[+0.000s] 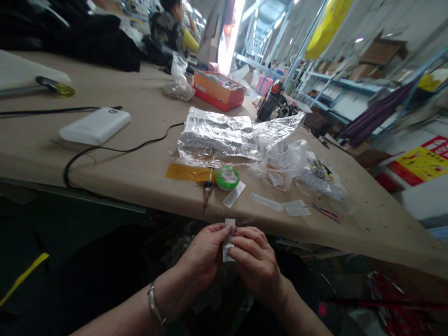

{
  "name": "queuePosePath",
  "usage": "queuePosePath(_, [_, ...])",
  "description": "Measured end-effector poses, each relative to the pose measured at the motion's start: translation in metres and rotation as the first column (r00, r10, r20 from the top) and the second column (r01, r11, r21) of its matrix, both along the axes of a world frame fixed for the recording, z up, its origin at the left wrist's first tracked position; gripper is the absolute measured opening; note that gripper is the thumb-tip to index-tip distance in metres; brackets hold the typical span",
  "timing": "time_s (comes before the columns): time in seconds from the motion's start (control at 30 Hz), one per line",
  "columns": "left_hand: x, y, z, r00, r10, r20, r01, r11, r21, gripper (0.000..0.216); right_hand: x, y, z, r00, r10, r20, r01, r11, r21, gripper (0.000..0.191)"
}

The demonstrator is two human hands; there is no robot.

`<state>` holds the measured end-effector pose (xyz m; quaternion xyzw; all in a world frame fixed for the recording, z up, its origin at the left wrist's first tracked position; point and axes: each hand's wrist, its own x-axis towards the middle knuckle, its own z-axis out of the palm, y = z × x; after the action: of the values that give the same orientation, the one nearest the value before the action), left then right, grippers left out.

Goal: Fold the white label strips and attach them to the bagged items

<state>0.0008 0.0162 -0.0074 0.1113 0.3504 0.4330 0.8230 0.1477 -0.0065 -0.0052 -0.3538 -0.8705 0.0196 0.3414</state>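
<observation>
Both of my hands meet over a small white strip [229, 227] just off the table's front edge. My left hand [203, 249] pinches it from the left, thumb on top. From the right, my right hand [257, 256] closes its fingertips on the same strip; what lies under them is hidden. On the table just beyond are a green round tin [227, 178] with pale contents, a soldering iron [207, 191] with its tip toward me, and a white label-like piece [234, 194]. Two more pale strips [268, 202] lie to the right, beside pink-handled tweezers [325, 212].
Silvery plastic packaging [219, 135] and a clear bag [283, 163] cover the table's middle. A white power bank [96, 126] and a black cable [136, 148] lie left. Farther back stand an orange box [219, 91] and a bag of small parts [179, 86]. A person [171, 30] is behind.
</observation>
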Motion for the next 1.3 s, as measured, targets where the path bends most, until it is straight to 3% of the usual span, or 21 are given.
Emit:
queuePosePath(0.07, [0.001,0.0,0.0,0.995,-0.03,-0.1,0.029,1.0,-0.006,0.007,0.013,0.011,0.001,0.987,-0.153,0.042,0.153,0.988,-0.006,0.032])
queuePosePath(0.17, [0.001,-0.003,0.001,0.971,-0.073,-0.228,0.067,0.997,-0.033,0.01,0.033,0.033,0.001,0.863,-0.463,0.201,0.47,0.883,0.017,0.048])
queuePosePath(0.27, [0.002,-0.007,-0.001,0.96,-0.085,-0.268,0.077,0.996,-0.042,0.009,0.044,0.043,-0.002,0.757,-0.553,0.346,0.569,0.82,0.065,0.049])
queuePosePath(0.37, [0.003,-0.01,-0.003,0.954,-0.125,-0.274,0.118,0.992,-0.042,0.007,0.051,0.039,-0.009,0.788,-0.516,0.335,0.518,0.851,0.093,0.034])
queuePosePath(0.53, [0.006,-0.011,-0.004,0.936,-0.157,-0.314,0.148,0.988,-0.054,0.007,0.063,0.035,-0.018,0.883,-0.457,0.106,0.451,0.889,0.073,0.016])
queuePosePath(0.67, [0.009,-0.007,0.002,0.937,-0.161,-0.31,0.138,0.986,-0.095,0.01,0.064,0.034,-0.017,0.909,-0.4,-0.118,0.399,0.916,-0.035,0.011])
queuePosePath(0.77, [0.009,-0.005,0.004,0.952,-0.2,-0.232,0.184,0.979,-0.088,0.011,0.048,0.022,-0.013,0.934,-0.255,-0.251,0.246,0.967,-0.068,0.012])
queuePosePath(0.87, [0.009,-0.005,0.005,0.969,-0.221,-0.114,0.223,0.975,0.004,0.011,0.026,0.007,-0.01,0.975,-0.013,-0.224,-0.005,0.997,-0.079,0.011])
queuePosePath(0.93, [0.008,-0.006,0.005,0.98,-0.187,-0.063,0.188,0.982,0.026,0.009,0.015,-0.001,-0.01,0.98,0.079,-0.183,-0.097,0.991,-0.092,0.011])
queuePosePath(1.07, [0.007,-0.007,0.006,0.992,-0.126,0.011,0.126,0.992,-0.016,0.006,0.007,-0.004,-0.014,0.984,0.111,-0.141,-0.125,0.988,-0.095,0.016])
queuePosePath(1.3, [0.005,-0.008,0.003,0.988,-0.151,0.016,0.151,0.989,0.003,0.006,0.008,-0.005,-0.015,0.983,0.137,-0.123,-0.147,0.986,-0.075,0.017])
